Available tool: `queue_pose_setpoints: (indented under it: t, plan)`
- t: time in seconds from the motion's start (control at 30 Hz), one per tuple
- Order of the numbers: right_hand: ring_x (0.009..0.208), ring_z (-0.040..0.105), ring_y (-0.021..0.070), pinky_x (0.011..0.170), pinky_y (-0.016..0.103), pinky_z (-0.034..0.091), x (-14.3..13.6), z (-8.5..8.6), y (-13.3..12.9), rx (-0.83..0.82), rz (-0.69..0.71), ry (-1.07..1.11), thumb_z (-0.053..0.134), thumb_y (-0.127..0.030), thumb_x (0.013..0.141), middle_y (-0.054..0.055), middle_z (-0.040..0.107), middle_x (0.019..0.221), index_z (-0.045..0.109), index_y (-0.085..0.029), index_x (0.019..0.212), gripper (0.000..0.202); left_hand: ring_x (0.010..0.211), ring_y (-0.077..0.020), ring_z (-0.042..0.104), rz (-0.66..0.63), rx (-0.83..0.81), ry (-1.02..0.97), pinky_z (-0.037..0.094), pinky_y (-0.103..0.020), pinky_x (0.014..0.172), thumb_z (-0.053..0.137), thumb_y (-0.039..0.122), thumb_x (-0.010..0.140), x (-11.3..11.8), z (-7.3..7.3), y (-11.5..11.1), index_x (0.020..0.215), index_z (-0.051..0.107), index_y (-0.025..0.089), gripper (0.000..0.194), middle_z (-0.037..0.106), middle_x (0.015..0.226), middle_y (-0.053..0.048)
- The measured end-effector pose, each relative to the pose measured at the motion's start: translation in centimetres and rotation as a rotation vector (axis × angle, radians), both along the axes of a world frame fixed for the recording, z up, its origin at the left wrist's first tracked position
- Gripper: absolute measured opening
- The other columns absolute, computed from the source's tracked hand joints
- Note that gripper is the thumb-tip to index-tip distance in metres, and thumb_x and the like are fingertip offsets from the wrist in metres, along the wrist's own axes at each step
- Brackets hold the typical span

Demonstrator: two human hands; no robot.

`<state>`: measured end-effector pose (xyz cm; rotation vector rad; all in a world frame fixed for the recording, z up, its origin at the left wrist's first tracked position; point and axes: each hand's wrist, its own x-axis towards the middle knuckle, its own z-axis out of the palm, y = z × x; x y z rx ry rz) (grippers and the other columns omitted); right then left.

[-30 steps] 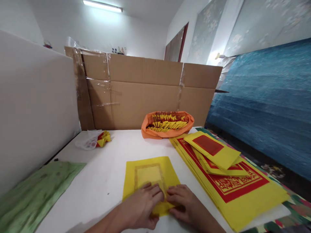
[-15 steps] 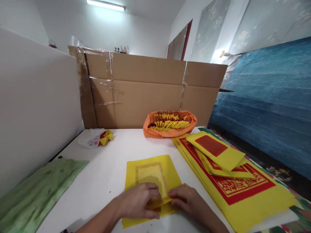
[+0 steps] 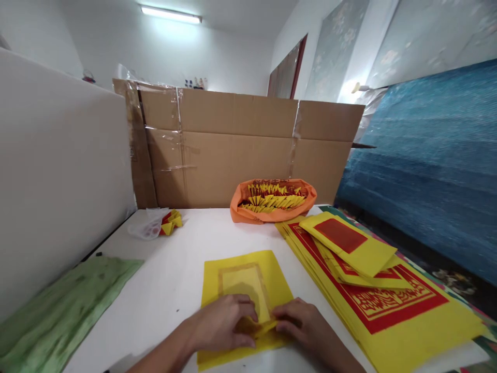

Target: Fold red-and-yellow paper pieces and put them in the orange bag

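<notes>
A yellow paper sheet with a faint rectangular frame mark lies on the white table in front of me. Near its lower edge, a small folded yellow strip is pinched between my two hands. My left hand closes on the strip's left part, fingers curled over it. My right hand grips its right end between thumb and fingers. Part of the strip is hidden under my left fingers. To the right lies a stack of yellow sheets with red print, with smaller folded yellow papers on top.
An orange bag full of folded yellow pieces stands at the back, before a cardboard panel. At the back left are a clear plastic bag and a yellow-red folded piece. A green cloth lies on the left.
The whole view has shifted slightly. Both hands keep their hold on the strip, which looks a little flatter and more tightly folded.
</notes>
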<state>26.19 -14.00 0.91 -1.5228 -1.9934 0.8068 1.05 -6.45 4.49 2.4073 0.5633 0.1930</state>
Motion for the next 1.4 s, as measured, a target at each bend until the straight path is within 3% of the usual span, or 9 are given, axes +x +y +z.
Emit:
queue_pose_setpoints:
  t: [0.53, 0.73, 0.9, 1.07, 1.23, 1.4]
  plan:
    - [0.097, 0.063, 0.0236, 0.088, 0.034, 0.047, 0.0, 0.1, -0.4, -0.014, -0.041, -0.010, 0.064, -0.041, 0.087, 0.003, 0.074, 0.102, 0.073, -0.026, 0.103, 0.024, 0.086, -0.0197, 0.059, 0.018, 0.088, 0.004, 0.043, -0.029, 0.071, 0.076, 0.033, 0.076, 0.6, 0.4, -0.8, 0.098, 0.063, 0.024, 0.028, 0.062, 0.097, -0.001]
    - [0.096, 0.063, 0.0223, 0.088, 0.033, 0.046, 0.1, -0.4, -0.4, 0.015, -0.045, -0.001, 0.065, -0.038, 0.087, 0.002, 0.074, 0.102, 0.073, -0.025, 0.104, 0.022, 0.082, -0.0207, 0.057, 0.029, 0.152, 0.020, 0.039, -0.030, 0.066, 0.076, 0.045, 0.075, 0.9, 0.2, -1.2, 0.095, 0.063, 0.022, 0.034, 0.062, 0.094, -0.002]
    - [0.096, 0.063, 0.0231, 0.088, 0.035, 0.046, 0.2, -0.3, -0.3, 0.022, -0.031, -0.003, 0.063, -0.042, 0.088, 0.004, 0.074, 0.102, 0.072, -0.025, 0.103, 0.025, 0.083, -0.0200, 0.058, 0.048, 0.139, 0.004, 0.039, -0.030, 0.066, 0.079, 0.042, 0.073, 0.8, -0.3, -1.1, 0.094, 0.063, 0.023, 0.033, 0.061, 0.095, -0.001]
    - [0.099, 0.063, 0.0242, 0.092, 0.038, 0.045, 0.1, 0.3, -0.5, -0.002, -0.008, -0.010, 0.067, -0.042, 0.084, 0.005, 0.073, 0.106, 0.071, -0.023, 0.106, 0.029, 0.084, -0.0210, 0.058, 0.038, 0.185, 0.044, 0.041, -0.032, 0.069, 0.075, 0.031, 0.075, 1.1, 0.2, -1.5, 0.092, 0.063, 0.022, 0.023, 0.062, 0.096, -0.002]
    - [0.100, 0.062, 0.0232, 0.092, 0.036, 0.045, 0.1, 0.0, -0.6, 0.006, -0.028, 0.006, 0.067, -0.040, 0.085, 0.004, 0.073, 0.107, 0.071, -0.024, 0.105, 0.026, 0.087, -0.0240, 0.058, 0.026, 0.232, 0.033, 0.041, -0.034, 0.072, 0.078, 0.043, 0.071, 1.4, 0.3, -1.8, 0.091, 0.063, 0.021, 0.034, 0.062, 0.095, -0.003]
    - [0.097, 0.063, 0.0227, 0.090, 0.035, 0.046, 0.0, -0.3, -0.4, 0.010, -0.047, 0.003, 0.068, -0.038, 0.084, 0.003, 0.073, 0.102, 0.072, -0.024, 0.103, 0.023, 0.085, -0.0224, 0.059, 0.033, 0.229, 0.008, 0.040, -0.033, 0.069, 0.079, 0.043, 0.072, 1.4, -0.1, -1.5, 0.092, 0.063, 0.021, 0.033, 0.063, 0.093, -0.002]
